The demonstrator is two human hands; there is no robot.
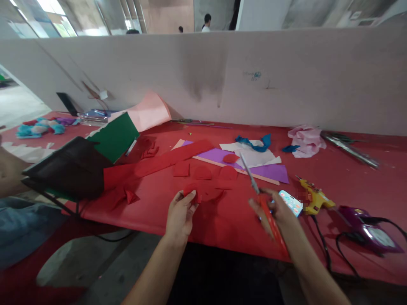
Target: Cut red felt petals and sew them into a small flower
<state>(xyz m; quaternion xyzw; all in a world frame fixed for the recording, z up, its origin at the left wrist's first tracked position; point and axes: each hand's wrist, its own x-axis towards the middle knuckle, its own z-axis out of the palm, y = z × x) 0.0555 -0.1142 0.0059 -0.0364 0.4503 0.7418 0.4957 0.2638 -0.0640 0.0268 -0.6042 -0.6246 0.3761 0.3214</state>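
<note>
Pinched in my left hand [182, 212] is a small red piece of paper or felt [190, 189], held over the near part of the table. My right hand [281, 209] grips red-handled scissors [269, 218], their blades pointing up and away from me; motion blurs them. Beyond my left hand lie several cut red pieces [202, 172], some with rounded tops. A long red strip [171, 160] stretches behind them. Purple sheet [270, 172] and white paper [254, 155] lie farther back, with another red piece [230, 158] on top.
A yellow glue gun [314, 195], a phone [291, 202] and a purple device with cords [370, 231] lie to the right. Crumpled pink paper [307, 141] is at the back. A black bag [68, 169] and green board [116, 137] stand left, near another person's arm [11, 171].
</note>
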